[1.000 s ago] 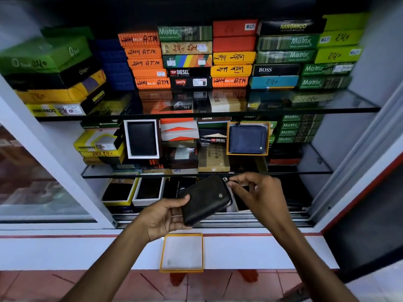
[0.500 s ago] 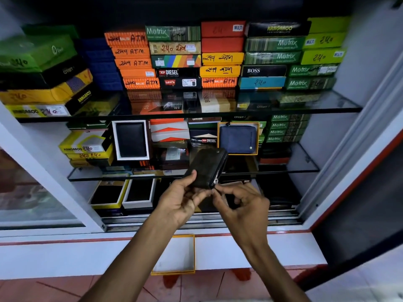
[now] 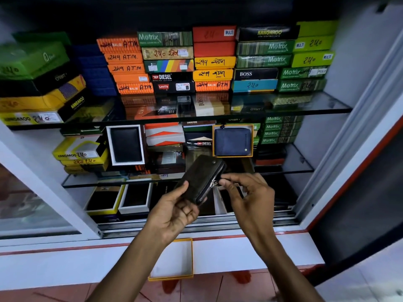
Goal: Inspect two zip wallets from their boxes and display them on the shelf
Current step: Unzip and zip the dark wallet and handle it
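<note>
Black zip wallet gripped by left hand fingers; right hand fingers pinch its zipper pull.

The left hand held a dark zip wallet tilted before the shelf, while the right hand pinched its zip pull. A blue wallet stood boxed behind; an empty box lay on the ledge.

A dark leather zip wallet sits between the left hand and right hand, before a navy zip wallet boxed on the glass middle shelf; an open yellow-rimmed box lies on the ledge below.
</note>
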### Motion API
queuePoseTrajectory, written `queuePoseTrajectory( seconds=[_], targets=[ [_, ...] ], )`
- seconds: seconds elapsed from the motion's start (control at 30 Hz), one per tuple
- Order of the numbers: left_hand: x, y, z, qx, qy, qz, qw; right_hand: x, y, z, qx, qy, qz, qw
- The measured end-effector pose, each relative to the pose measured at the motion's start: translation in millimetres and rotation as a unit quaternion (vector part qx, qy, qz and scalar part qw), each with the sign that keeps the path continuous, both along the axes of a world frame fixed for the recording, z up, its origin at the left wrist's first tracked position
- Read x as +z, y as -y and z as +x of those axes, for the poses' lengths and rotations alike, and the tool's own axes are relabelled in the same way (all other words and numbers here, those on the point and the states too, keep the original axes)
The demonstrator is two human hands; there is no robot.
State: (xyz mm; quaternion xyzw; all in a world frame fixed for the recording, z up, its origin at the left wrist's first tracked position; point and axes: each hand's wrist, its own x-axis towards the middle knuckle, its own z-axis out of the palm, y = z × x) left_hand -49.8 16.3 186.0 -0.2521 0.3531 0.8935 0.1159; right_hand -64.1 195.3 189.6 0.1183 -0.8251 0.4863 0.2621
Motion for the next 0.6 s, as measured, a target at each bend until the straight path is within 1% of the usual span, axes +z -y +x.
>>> queuePoseTrajectory(
  seconds=[0.07, 0.17, 0.23, 0.33, 0.47, 0.53, 0.6],
  targets=[
    [-3.0, 8.5, 3.9, -0.015, -0.013, -0.01, 1.0, 7.5, -5.9, -7.5, 0.004, -0.001, 0.002, 1.0],
    [-4.6, 23.7, 8.8, -0.04, -0.039, -0.023, 0.998, 18.6, -15.6, -22.1, 0.028, 0.032, -0.035, 0.998],
    [-2.7, 32.5, 9.9, -0.065, -0.053, -0.044, 0.996, 25.0, -17.8, -31.5, 0.092, 0.068, -0.055, 0.992],
    [3.1, 45.0, 9.0, -0.106, -0.077, -0.073, 0.989, 28.6, -14.7, -47.5, 0.201, 0.113, -0.069, 0.971],
    [14.3, 59.1, 4.1, -0.186, -0.103, -0.092, 0.973, 30.7, -2.9, -68.7, 0.288, 0.132, -0.058, 0.947],
    [20.5, 64.2, 0.4, -0.204, -0.112, -0.101, 0.967, 36.5, 2.0, -77.2, 0.324, 0.145, -0.053, 0.933],
    [24.3, 71.4, -2.6, -0.208, -0.115, -0.103, 0.966, 46.8, 4.6, -81.7, 0.37, 0.172, -0.037, 0.912]
  ],
)
